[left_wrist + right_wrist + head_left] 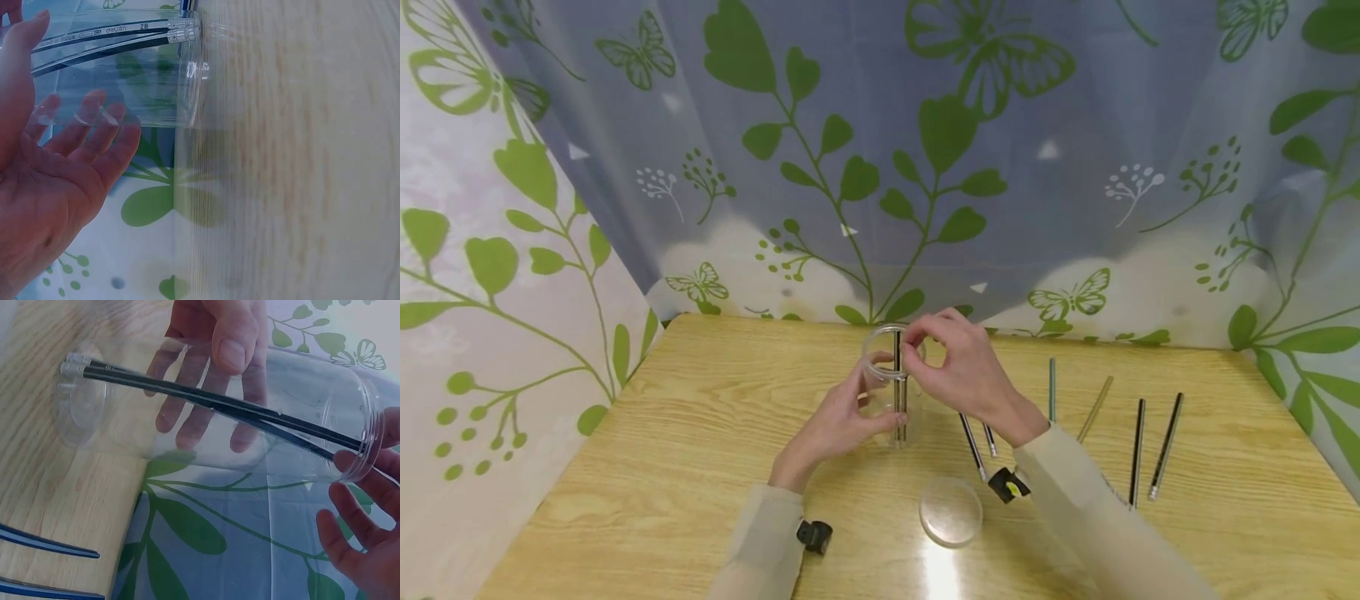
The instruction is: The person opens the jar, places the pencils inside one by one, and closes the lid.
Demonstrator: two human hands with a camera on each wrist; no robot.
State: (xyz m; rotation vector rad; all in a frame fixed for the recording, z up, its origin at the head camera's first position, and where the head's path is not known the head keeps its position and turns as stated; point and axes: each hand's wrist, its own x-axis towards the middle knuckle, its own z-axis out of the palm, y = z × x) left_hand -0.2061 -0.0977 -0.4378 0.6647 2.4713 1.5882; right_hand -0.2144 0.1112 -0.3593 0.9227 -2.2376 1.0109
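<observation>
My left hand (pixel 842 421) grips a tall clear plastic jar (pixel 300 369) by its side, thumb on the near wall and fingers behind. Two dark pencils (pixel 206 400) stand in the jar, leaning close together, with their silver-and-white ends (pixel 181 30) at its bottom. One carries the print "2B" in the left wrist view. At the jar's open mouth (pixel 868 354), my right hand (pixel 962 362) pinches the upper end of a pencil with thumb and index finger. Its other fingers are loosely bent beside the rim in the right wrist view.
A round clear lid (pixel 951 512) lies on the wooden table (pixel 647 450) in front of the jar. Two dark pencils (pixel 973 447) lie under the right forearm. Farther right are a green pencil (pixel 1052 387), a tan one (pixel 1095 407) and two dark ones (pixel 1165 446). A patterned curtain (pixel 880 208) hangs behind.
</observation>
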